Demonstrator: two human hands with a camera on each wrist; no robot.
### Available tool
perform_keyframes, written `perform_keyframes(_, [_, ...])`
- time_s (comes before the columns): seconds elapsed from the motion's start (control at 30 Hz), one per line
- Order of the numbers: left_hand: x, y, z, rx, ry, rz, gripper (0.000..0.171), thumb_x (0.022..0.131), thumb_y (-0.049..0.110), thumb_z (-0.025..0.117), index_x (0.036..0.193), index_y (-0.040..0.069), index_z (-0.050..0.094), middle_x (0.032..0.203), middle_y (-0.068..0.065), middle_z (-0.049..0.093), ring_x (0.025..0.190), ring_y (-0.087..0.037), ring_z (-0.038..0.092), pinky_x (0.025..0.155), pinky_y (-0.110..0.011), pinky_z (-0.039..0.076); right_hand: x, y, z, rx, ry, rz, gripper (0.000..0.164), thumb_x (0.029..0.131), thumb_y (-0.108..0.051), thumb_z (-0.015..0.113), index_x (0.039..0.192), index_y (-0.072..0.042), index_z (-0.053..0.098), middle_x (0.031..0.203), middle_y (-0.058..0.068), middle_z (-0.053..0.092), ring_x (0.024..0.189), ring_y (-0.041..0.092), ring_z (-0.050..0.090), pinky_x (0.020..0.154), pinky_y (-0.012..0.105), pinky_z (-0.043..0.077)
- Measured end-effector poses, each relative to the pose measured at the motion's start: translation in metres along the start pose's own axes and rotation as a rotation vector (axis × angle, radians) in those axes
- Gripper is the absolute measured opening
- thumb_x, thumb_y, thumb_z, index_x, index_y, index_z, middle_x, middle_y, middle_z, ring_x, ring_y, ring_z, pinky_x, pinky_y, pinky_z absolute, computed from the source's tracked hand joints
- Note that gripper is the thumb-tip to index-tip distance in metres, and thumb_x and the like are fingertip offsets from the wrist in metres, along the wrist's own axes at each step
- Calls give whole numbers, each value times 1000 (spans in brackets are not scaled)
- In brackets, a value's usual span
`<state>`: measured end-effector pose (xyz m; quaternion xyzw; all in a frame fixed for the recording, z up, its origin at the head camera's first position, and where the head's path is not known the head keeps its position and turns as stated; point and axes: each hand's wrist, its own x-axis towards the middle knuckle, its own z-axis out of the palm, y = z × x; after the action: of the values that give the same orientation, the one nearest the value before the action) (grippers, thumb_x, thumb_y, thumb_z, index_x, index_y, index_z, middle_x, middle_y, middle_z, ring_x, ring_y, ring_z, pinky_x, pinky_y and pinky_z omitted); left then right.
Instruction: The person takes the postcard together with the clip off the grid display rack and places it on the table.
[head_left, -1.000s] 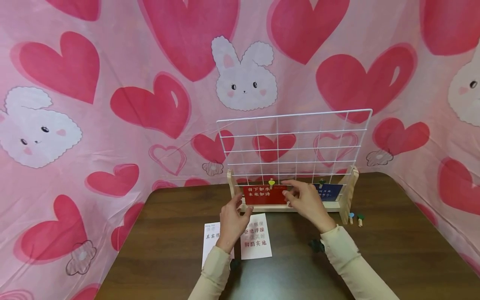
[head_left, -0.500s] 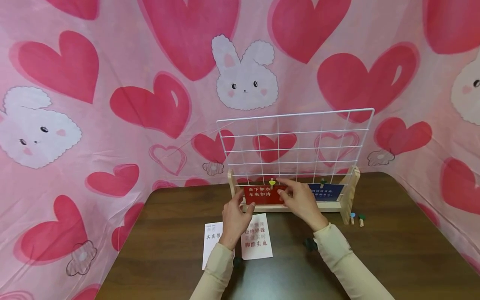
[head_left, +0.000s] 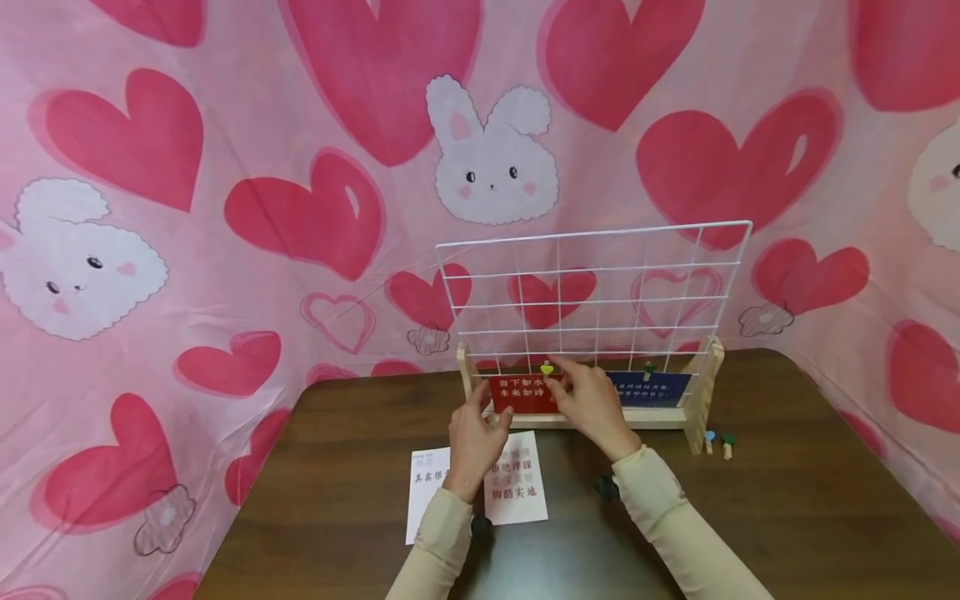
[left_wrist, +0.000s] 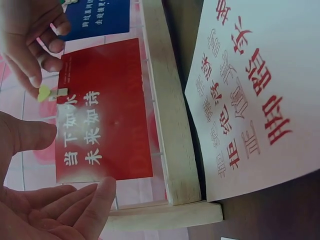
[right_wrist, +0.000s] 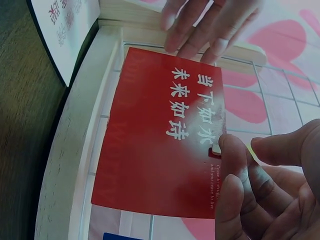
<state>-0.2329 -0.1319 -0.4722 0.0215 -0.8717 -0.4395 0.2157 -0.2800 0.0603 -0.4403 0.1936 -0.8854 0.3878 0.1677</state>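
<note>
A red card (head_left: 525, 400) with white writing hangs low on the white wire grid (head_left: 558, 271). A small wooden clothespin with a yellow heart (left_wrist: 45, 93) sits at its top edge. My right hand (head_left: 592, 404) has thumb and index fingertips at either side of this clothespin, appearing to pinch it; the right wrist view shows only a sliver of yellow between them. My left hand (head_left: 475, 442) is at the card's left edge, fingers spread and fairly straight, fingertips touching or very near it. A blue card (head_left: 648, 390) hangs to the right under a green clothespin (head_left: 648, 371).
Wooden supports (head_left: 703, 396) hold the grid upright on the dark table (head_left: 322, 500). Two white cards with writing, a left one (head_left: 423, 508) and a right one (head_left: 517, 504), lie in front. Blue (head_left: 708, 440) and green-topped clothespins (head_left: 727, 446) lie at the right. Pink cloth hangs behind.
My right hand has moved left along the red card's top edge to the yellow-heart clothespin, uncovering more of the blue card. The left hand has shifted slightly right, still beside the card's left edge.
</note>
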Motion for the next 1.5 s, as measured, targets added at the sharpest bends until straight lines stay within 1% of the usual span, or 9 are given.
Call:
perform_keyframes(0.17, [1, -1, 0, -41, -7, -8, 57, 90, 15, 79, 142, 1, 60, 131, -23, 72, 117, -38, 73, 94, -50, 61, 2, 0, 4, -28, -14, 24, 46, 95, -15, 72, 140, -5, 65, 61, 0, 61, 51, 11, 46, 49, 28, 40])
perform_keyframes(0.4, [0, -2, 0, -34, -16, -19, 54, 90, 14, 79, 140, 2, 62, 133, -19, 72, 115, -36, 75, 93, -49, 62, 4, 0, 8, -51, -26, 43, 48, 95, -16, 72, 141, -5, 64, 60, -1, 61, 50, 11, 47, 47, 28, 40])
perform_keyframes(0.57, [-1, -3, -1, -59, -21, -49, 50, 91, 14, 78, 138, 3, 64, 132, -17, 73, 116, -33, 75, 91, -46, 63, 6, 2, 10, -52, -13, 50, 43, 96, -16, 70, 138, -5, 67, 60, 0, 62, 49, 10, 47, 47, 28, 38])
perform_keyframes(0.67, [1, -4, -1, -70, -5, -53, 45, 91, 12, 77, 134, 3, 68, 127, -16, 76, 113, -31, 76, 90, -46, 63, 7, 2, 11, -41, 3, 55, 40, 98, -17, 69, 136, -4, 68, 62, 2, 65, 50, 11, 50, 47, 29, 39])
perform_keyframes(0.83, [5, -6, -3, -58, 57, -17, 31, 91, 10, 77, 121, 3, 75, 112, -15, 80, 101, -29, 80, 83, -45, 65, 7, 1, 12, -69, 55, 50, 34, 99, -19, 68, 130, -6, 73, 63, 1, 70, 56, 16, 60, 50, 31, 43])
perform_keyframes(1.0, [7, -7, -6, -27, 110, 20, 22, 90, 10, 78, 113, 7, 79, 103, -8, 82, 90, -22, 81, 74, -37, 64, 6, 0, 14, -97, 86, 36, 30, 99, -19, 69, 126, -10, 76, 60, -1, 70, 60, 22, 65, 51, 32, 43])
perform_keyframes(1.13, [8, -8, -7, -10, 135, 39, 17, 90, 9, 78, 107, 8, 80, 98, -7, 83, 82, -19, 80, 71, -34, 63, 5, 2, 16, -80, 99, 27, 28, 97, -16, 72, 124, -10, 77, 61, 1, 71, 57, 19, 63, 52, 30, 40])
perform_keyframes(1.23, [9, -8, -7, -3, 144, 40, 14, 90, 10, 79, 104, 8, 81, 94, -6, 83, 78, -18, 79, 71, -34, 63, 5, 4, 17, -39, 120, 17, 24, 96, -15, 73, 119, -9, 79, 61, 2, 71, 54, 15, 62, 53, 29, 40])
perform_keyframes(1.5, [13, -10, -9, 7, 135, 33, 11, 90, 12, 80, 101, 10, 82, 92, -6, 83, 75, -18, 79, 70, -36, 63, 8, 7, 18, 85, 136, -1, 17, 96, -11, 73, 111, -8, 80, 61, 3, 71, 42, 2, 55, 51, 24, 44])
